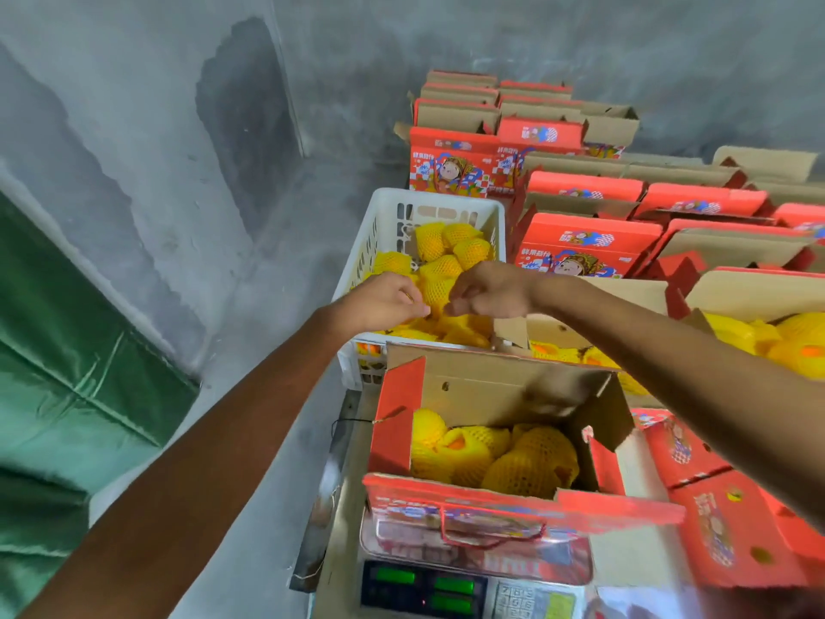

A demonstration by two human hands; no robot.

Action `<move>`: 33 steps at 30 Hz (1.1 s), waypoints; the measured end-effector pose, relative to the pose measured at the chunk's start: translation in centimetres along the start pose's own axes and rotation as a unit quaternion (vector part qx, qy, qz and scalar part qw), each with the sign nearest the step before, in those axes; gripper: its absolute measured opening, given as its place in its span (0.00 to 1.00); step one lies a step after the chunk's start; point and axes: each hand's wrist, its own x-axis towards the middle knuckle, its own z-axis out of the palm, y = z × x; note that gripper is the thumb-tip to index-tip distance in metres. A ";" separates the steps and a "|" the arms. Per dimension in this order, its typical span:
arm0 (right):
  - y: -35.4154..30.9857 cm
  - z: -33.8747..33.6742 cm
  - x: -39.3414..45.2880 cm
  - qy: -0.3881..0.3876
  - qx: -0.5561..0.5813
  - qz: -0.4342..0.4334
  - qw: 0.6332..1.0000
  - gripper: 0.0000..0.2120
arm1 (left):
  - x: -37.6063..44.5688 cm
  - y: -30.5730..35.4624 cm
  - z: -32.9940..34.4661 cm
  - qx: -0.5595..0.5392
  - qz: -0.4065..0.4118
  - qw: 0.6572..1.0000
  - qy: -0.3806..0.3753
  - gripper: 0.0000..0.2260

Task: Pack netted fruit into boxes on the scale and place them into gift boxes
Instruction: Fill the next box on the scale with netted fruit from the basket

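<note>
A white plastic crate (439, 199) holds several fruits in yellow foam nets (451, 243). My left hand (384, 301) and my right hand (491, 290) are both over the crate, fingers curled. They pinch one netted fruit (439, 291) between them from either side. Nearer to me, an open red gift box (491, 390) stands on the electronic scale (424, 589). Several netted fruits (513, 460) lie in the box's bottom.
Rows of red gift boxes (585, 241) with open cardboard flaps fill the right and far side; some at the right hold netted fruit (799, 346). Closed red boxes (714, 520) lie right of the scale. A grey concrete floor and a green tarp (67, 364) are on the left.
</note>
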 end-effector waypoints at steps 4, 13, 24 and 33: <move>-1.8 -0.3 -4.7 0.055 0.069 -0.038 0.995 0.06 | -4.1 3.0 -0.5 -0.060 0.077 0.994 0.043 0.06; -4.5 0.4 -13.3 0.100 0.198 -0.092 0.971 0.02 | -10.7 6.7 0.5 -0.045 0.178 0.975 0.124 0.07; -3.2 5.1 -18.4 -0.089 -0.104 -0.018 0.990 0.15 | -18.2 7.0 5.5 -0.060 0.147 0.985 -0.073 0.02; -2.8 6.1 -19.1 -0.118 -0.308 0.070 0.941 0.24 | -22.3 6.5 9.2 0.150 0.126 0.972 -0.127 0.06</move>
